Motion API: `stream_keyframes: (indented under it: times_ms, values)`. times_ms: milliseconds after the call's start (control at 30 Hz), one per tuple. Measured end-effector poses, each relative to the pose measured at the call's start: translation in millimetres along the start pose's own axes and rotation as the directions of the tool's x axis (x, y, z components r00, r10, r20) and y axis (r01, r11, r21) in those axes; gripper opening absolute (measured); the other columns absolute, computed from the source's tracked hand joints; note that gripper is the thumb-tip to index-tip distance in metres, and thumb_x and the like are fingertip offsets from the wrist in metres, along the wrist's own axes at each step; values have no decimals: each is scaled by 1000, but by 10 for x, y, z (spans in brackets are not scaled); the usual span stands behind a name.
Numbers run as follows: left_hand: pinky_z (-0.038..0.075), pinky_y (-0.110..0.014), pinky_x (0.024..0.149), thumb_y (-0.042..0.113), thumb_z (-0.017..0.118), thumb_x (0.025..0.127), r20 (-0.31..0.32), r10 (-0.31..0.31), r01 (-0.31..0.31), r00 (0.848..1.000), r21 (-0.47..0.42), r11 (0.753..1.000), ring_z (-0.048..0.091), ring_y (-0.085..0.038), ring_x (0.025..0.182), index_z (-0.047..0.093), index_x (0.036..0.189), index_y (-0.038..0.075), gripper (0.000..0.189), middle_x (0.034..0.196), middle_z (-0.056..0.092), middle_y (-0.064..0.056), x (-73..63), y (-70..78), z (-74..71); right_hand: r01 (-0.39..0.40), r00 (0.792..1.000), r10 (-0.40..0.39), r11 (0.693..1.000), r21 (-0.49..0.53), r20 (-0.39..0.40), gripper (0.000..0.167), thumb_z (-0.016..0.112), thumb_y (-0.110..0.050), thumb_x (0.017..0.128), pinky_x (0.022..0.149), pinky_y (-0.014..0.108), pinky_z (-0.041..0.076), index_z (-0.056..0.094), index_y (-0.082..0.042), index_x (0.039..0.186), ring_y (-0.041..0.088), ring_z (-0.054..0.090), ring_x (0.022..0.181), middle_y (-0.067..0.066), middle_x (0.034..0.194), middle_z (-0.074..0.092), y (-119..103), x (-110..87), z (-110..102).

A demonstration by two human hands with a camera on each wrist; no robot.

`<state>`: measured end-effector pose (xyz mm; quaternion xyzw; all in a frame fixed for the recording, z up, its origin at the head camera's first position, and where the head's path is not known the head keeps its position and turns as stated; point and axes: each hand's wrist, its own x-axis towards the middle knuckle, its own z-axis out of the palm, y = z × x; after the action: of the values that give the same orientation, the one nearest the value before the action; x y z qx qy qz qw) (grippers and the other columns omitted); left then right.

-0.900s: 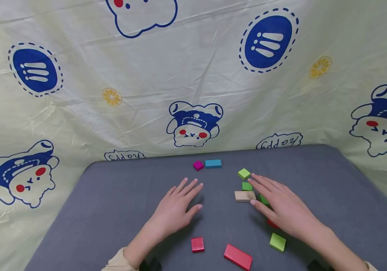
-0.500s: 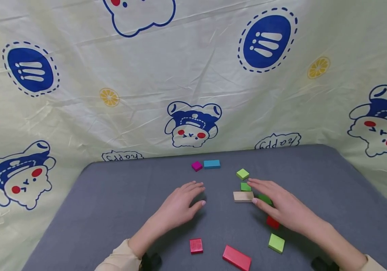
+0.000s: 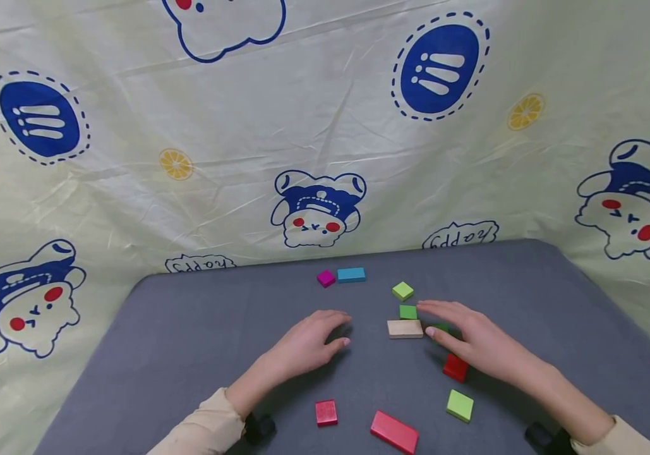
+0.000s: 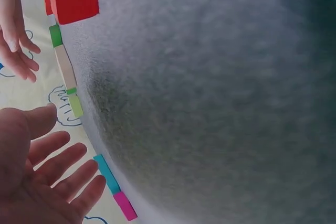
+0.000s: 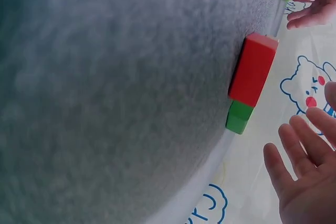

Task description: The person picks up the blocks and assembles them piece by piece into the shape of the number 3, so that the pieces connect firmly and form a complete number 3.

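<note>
My right grip [image 3: 481,341] is released, fingers loosely extended and holding nothing, and my left grip [image 3: 307,344] is just as empty, relaxed over a bare stretch of the grey surface [image 3: 199,341]. The pale block [image 3: 405,329] lies just left of my right thumb, between my two grips and much nearer the right; the green block [image 3: 408,312] sits right behind it, off my right fingertips, with the lime block [image 3: 402,291] a little farther out. A partly covered block [image 3: 443,327], also green, is below my right thumb and fingers, and the red block [image 3: 455,367] lies below and slightly toward me. I judge that cluster the likeliest spot for trouble: if I lower my right grip without looking under it, my palm could knock the covered one, and a leftward sweep of my thumb could shove the pale piece into the green behind it. Drawing back low, I might catch the red one with my wrist. My left grip has more room, though a careless pull toward me could let the dark wrist gear [image 3: 259,428] nudge the red square [image 3: 326,412]. The blue block [image 3: 351,275] and magenta block [image 3: 326,279] lie well beyond it, so overreaching could scatter that pair.
</note>
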<state>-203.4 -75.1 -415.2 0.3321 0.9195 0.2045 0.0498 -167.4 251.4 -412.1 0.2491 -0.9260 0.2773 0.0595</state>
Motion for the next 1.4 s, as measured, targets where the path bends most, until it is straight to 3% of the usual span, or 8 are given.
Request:
stream_keyframes:
  times_ms: [233, 433, 733, 900, 1133, 1400]
  values:
    - [39, -37, 105, 25, 67, 95, 21, 38, -36, 999, -110, 993, 50, -16, 127, 58, 136, 11, 44, 136, 57, -1, 122, -5, 11, -2, 1000, 2, 1000, -5, 19, 45, 66, -23, 96, 96, 50, 45, 56, -12, 139, 23, 50, 126, -1, 139, 55, 30, 24, -31]
    - [41, -36, 103, 24, 68, 94, 48, 21, -11, 999, -198, 980, 52, -16, 125, 59, 135, 11, 43, 134, 59, -1, 257, 27, 60, -4, 1000, 4, 1000, -5, 30, 45, 66, -23, 96, 96, 51, 45, 57, -12, 138, 25, 51, 125, 1, 137, 56, 62, 35, -26]
    - [38, -37, 105, 22, 69, 93, 75, 43, -32, 996, -144, 989, 51, -17, 125, 60, 134, 11, 43, 132, 60, -2, 430, 122, 160, -4, 998, 3, 1000, 18, 62, 43, 65, -26, 96, 96, 52, 44, 58, -13, 137, 26, 52, 125, 1, 135, 57, 97, 70, 11]
    - [39, -36, 103, 21, 71, 92, 53, 49, -41, 997, -147, 988, 53, -17, 121, 62, 131, 10, 42, 130, 61, -2, 550, 190, 197, -12, 998, 11, 1000, 21, 64, 43, 66, -24, 96, 97, 52, 44, 58, -12, 136, 27, 52, 124, 2, 135, 58, 123, 85, -3]
    - [42, -31, 97, 20, 75, 88, 32, 47, -39, 998, -219, 975, 56, -13, 108, 66, 125, 9, 40, 119, 65, -1, 655, 279, 254, -16, 997, 14, 999, 29, 77, 44, 65, -23, 96, 97, 55, 42, 58, -10, 137, 31, 51, 125, 6, 135, 57, 114, 97, -22]
    - [42, -22, 82, 27, 77, 87, -5, 56, -56, 998, -142, 988, 52, -10, 95, 71, 118, 14, 34, 105, 64, 5, 738, 337, 341, -34, 996, 30, 999, 40, 88, 44, 65, -25, 96, 97, 56, 42, 57, -13, 138, 31, 50, 126, 5, 136, 57, 97, 67, -25]
